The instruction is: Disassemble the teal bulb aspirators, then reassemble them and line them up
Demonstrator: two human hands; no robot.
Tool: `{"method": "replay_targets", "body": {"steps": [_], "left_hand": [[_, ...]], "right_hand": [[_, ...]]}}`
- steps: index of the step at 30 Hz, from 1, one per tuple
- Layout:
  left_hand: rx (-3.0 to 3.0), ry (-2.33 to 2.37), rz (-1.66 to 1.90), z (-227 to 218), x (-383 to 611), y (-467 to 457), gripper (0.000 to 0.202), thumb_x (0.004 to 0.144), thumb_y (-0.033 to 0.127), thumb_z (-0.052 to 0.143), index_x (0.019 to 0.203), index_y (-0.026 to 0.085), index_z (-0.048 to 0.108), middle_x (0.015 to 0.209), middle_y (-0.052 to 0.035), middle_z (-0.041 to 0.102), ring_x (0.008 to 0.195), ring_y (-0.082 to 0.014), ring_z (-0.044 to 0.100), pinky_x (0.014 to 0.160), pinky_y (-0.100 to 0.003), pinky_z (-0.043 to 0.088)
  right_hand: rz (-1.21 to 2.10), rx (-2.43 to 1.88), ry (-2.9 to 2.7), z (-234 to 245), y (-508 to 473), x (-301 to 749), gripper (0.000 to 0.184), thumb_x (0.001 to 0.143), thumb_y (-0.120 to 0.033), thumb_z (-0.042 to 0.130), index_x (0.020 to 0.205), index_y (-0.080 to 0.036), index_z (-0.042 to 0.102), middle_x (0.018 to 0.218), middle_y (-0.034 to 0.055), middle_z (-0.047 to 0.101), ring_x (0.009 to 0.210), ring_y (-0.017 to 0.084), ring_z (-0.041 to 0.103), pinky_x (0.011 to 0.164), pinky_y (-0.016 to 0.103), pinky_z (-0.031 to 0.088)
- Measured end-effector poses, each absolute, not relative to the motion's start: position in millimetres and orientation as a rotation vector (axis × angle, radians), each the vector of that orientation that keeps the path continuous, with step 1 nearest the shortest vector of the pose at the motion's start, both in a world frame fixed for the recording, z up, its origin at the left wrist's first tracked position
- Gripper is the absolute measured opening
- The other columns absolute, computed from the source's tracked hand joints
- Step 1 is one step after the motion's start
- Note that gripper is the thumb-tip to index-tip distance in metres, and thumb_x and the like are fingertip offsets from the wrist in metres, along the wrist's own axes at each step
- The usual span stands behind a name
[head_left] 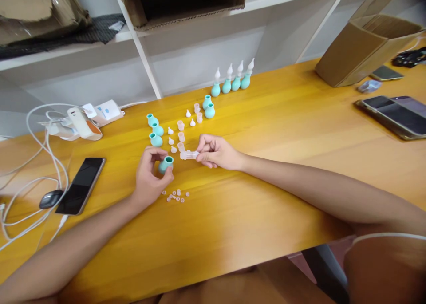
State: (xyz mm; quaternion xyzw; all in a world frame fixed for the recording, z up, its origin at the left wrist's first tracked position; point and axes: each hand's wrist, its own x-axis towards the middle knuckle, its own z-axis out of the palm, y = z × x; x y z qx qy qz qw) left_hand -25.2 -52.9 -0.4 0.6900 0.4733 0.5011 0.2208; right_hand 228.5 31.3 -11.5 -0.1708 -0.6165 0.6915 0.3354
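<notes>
I have the left hand (149, 176) half-curled around the teal bulb (166, 166), mouth up; can't tell if it's clear of the table (253, 206). Right hand (216, 153) pinches the clear tube (190, 155) by its right end, long axis roughly left-right, free end pointing left. Bulb is left of that end, slightly nearer me, not touching.

Wooden table (266, 202) bears teal bulbs (209, 112), white tips (171, 141), phones (80, 185), carton (349, 53).
</notes>
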Motion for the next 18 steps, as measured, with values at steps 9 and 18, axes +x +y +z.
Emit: {"method": "replay_targets", "body": {"steps": [9, 18], "left_hand": [[1.902, 1.159, 1.26, 10.3, -24.1, -55.6, 0.015, 0.104, 0.033, 0.067, 0.112, 0.023, 0.061, 0.112, -0.0075, 0.075, 0.105, -0.021, 0.071, 0.094, -0.036, 0.06], [1.934, 1.099, 1.25, 7.0, -23.5, -54.2, 0.016, 0.101, 0.026, 0.072, 0.114, 0.023, 0.062, 0.111, -0.0049, 0.075, 0.101, -0.0185, 0.073, 0.09, -0.032, 0.061]], "right_hand": [[1.827, -0.427, -1.627, -19.2, 28.8, 226.2, 0.052, 0.087, -0.047, 0.093, 0.094, -0.023, 0.048, 0.057, -0.0105, 0.064, 0.042, 0.006, 0.049, 0.041, 0.016, 0.036], [1.817, -0.451, -1.628, -17.0, 24.2, 227.3, 0.053, 0.084, -0.047, 0.096, 0.093, -0.022, 0.051, 0.058, -0.009, 0.066, 0.043, 0.007, 0.051, 0.042, 0.016, 0.039]]}}
